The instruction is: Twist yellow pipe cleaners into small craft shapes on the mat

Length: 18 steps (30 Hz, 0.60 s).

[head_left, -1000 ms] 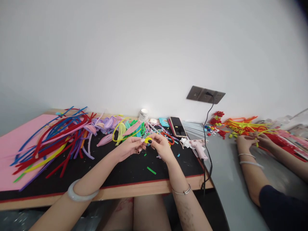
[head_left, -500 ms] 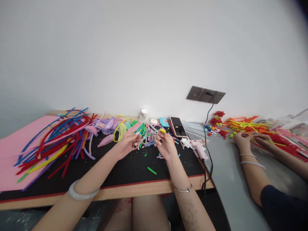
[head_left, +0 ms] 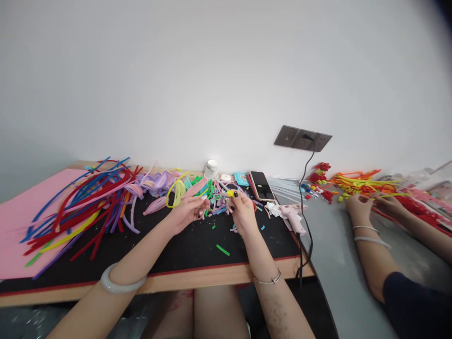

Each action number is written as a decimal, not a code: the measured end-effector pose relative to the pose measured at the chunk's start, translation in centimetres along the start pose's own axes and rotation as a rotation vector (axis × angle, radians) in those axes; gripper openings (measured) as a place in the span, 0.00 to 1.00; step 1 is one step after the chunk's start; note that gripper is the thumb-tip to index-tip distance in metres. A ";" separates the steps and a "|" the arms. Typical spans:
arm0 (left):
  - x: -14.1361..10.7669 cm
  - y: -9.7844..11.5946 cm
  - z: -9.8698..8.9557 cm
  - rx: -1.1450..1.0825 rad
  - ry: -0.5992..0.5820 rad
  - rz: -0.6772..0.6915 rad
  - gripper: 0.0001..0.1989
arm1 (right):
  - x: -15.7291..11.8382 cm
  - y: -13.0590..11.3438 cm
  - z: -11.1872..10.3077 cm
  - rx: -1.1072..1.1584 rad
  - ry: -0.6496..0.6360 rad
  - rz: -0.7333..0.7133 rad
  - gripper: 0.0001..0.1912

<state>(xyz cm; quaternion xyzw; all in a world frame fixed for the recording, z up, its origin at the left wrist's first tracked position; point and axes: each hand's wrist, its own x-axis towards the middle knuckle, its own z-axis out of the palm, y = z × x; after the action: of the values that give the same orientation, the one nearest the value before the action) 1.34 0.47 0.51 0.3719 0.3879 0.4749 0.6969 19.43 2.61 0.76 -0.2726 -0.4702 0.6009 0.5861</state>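
Over the black mat (head_left: 197,249), my right hand (head_left: 242,209) pinches a small yellow piece (head_left: 230,193) between thumb and fingertips. To its left, my left hand (head_left: 190,212) has its fingers drawn together; what they hold, if anything, is too small to tell. Behind and between both hands lies a pile of short cut pipe-cleaner pieces (head_left: 221,203) in several colours. Yellow loops of pipe cleaner (head_left: 175,192) lie just behind my left hand. One green piece (head_left: 222,250) rests on the mat in front.
Long pipe cleaners (head_left: 95,202) cover the left side. A paper cup (head_left: 211,169), a phone (head_left: 261,186) and a pink glue gun (head_left: 292,218) with a black cable stand toward the back and right. At far right, another person's hands (head_left: 360,209) work beside orange and red pipe cleaners.
My right hand has turned slightly inward, its fingers closer around the yellow piece. My left hand has barely moved. The other person's hands have shifted slightly.
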 end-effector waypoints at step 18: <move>0.4 -1.3 0.7 0.591 -0.052 0.400 0.20 | -1.1 1.2 0.9 -0.819 -0.199 -0.229 0.06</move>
<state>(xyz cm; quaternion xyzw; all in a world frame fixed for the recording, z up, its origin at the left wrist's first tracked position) 2.52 0.43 -0.41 0.6379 0.4103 0.4596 0.4620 18.29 1.54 -0.18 -0.3693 -0.7512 0.3194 0.4442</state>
